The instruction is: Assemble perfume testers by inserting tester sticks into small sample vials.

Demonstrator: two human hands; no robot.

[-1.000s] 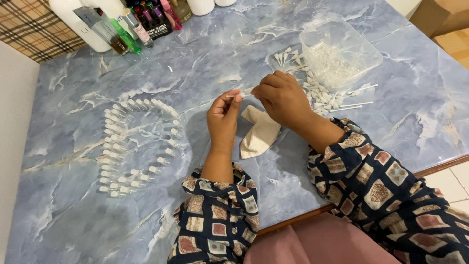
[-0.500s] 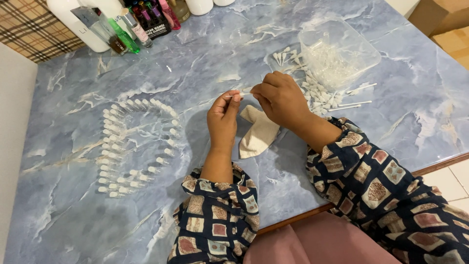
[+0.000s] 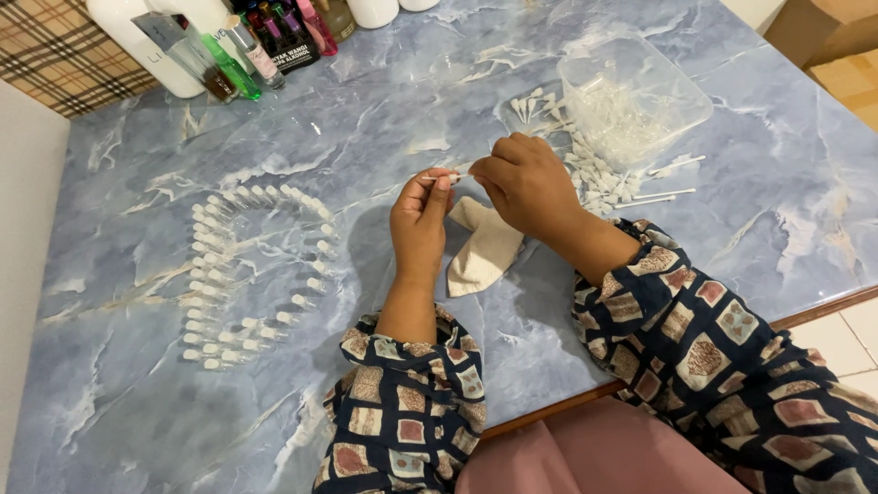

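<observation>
Your left hand and right hand both pinch one thin white stick above the tabletop's middle, over a beige cloth; the clear tub sits toward the far right corner.

Even, bright indoor light, soft, from above. Worktop glossy blue marble: pale sheen across surface, no hard glare spots. Soft shadows under left hand and right hand, falling on worktop toward left and near edge. Faint shadow beside cloth. Clear plastic tub at worktop's far right catches light, contents hazy. Focus sharp at worktop middle; slight softness and wide-angle bending at worktop's far corners. No motion blur on hands.
</observation>
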